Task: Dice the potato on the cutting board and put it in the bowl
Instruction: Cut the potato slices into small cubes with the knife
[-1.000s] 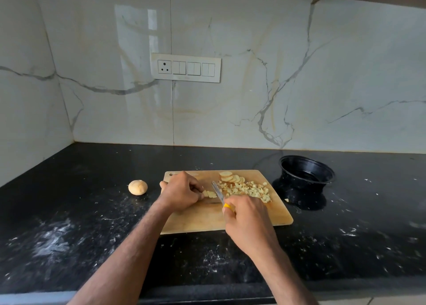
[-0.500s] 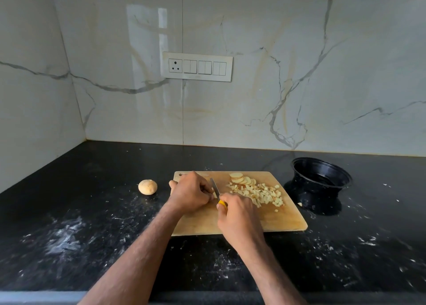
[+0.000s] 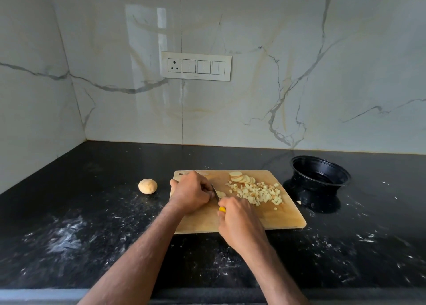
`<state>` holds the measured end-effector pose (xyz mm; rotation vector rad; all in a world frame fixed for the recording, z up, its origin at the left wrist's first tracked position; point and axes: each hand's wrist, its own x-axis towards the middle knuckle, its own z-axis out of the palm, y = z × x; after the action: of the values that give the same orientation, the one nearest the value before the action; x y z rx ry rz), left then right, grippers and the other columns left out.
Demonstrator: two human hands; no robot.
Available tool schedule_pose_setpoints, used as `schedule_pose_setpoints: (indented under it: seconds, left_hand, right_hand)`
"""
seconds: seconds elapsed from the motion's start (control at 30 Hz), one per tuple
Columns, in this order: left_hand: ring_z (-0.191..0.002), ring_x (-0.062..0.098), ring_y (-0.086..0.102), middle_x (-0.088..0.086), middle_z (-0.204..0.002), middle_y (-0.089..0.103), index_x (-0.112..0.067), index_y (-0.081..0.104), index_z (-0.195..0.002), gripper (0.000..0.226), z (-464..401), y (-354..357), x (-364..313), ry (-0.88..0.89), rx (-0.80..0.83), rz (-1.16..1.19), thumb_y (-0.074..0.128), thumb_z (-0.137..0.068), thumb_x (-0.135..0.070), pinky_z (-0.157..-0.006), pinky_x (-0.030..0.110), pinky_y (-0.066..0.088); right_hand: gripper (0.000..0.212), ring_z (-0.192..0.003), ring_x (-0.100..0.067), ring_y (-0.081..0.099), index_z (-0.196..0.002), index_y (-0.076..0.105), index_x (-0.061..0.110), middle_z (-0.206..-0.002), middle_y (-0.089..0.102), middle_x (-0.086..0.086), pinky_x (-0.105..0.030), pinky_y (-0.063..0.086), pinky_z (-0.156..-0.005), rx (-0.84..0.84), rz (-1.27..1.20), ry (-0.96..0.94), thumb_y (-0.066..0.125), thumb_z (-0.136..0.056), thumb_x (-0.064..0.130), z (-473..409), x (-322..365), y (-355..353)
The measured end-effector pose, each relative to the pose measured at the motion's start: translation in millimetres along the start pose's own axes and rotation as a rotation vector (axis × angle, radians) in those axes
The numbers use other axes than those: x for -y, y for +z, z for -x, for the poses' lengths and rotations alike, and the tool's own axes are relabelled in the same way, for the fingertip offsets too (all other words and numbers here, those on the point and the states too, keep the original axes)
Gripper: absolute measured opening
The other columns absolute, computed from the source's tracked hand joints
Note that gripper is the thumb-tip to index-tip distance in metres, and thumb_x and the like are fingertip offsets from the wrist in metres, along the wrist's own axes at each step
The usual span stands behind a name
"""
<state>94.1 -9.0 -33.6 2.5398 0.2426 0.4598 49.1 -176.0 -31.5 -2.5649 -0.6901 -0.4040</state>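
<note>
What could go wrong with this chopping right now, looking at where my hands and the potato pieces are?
The left hand holds the potato piece right beside the knife blade, so a slip could nick the fingertips. The diced pile spreads toward the cutting board right side; bits already lie on the counter near the black bowl, and more may scatter.

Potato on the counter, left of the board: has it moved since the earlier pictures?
No. The potato keeps the same gap from the cutting board's left edge; only the camera shifted.
</note>
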Motion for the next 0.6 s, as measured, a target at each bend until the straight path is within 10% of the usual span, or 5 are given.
schedule_pose_setpoints:
  seconds: [0.23, 0.43, 0.6]
  left_hand:
    - [-0.087, 0.005, 0.053, -0.021, -0.078, 0.068, -0.033, 0.078, -0.081, 0.004, -0.2, 0.0, 0.8, 0.018, -0.016, -0.029, 0.080, -0.083, -0.036, -0.083, 0.043, 0.024]
    - [-0.084, 0.002, 0.054, -0.022, -0.074, 0.068, -0.032, 0.077, -0.074, 0.013, -0.4, -7.9, 3.4, 0.026, -0.012, 0.071, 0.074, -0.085, -0.027, -0.083, 0.042, 0.028]
    - [-0.081, -0.002, 0.059, -0.018, -0.075, 0.071, -0.023, 0.078, -0.074, 0.019, 0.4, -13.0, 5.7, 0.041, -0.063, 0.193, 0.066, -0.085, -0.014, -0.081, 0.035, 0.038]
  right_hand:
    - [0.009, -0.067, 0.000, 0.052, -0.097, 0.072, 0.026, -0.085, 0.066, 0.013, -0.009, 0.037, -0.050, 0.024, -0.031, -0.015, 0.065, -0.096, 0.021, 27.0, -17.3, -24.9]
    - [0.012, -0.078, -0.009, 0.066, -0.097, 0.075, 0.015, -0.089, 0.074, 0.005, -0.026, 0.059, -0.075, -0.074, -0.093, 0.046, 0.066, -0.094, 0.021, 25.5, -20.3, -37.3]
    - [0.021, -0.084, -0.003, 0.066, -0.114, 0.074, 0.021, -0.103, 0.074, 0.009, -0.008, 0.049, -0.069, -0.101, -0.064, -0.026, 0.066, -0.096, 0.023, 12.8, 0.3, -17.5]
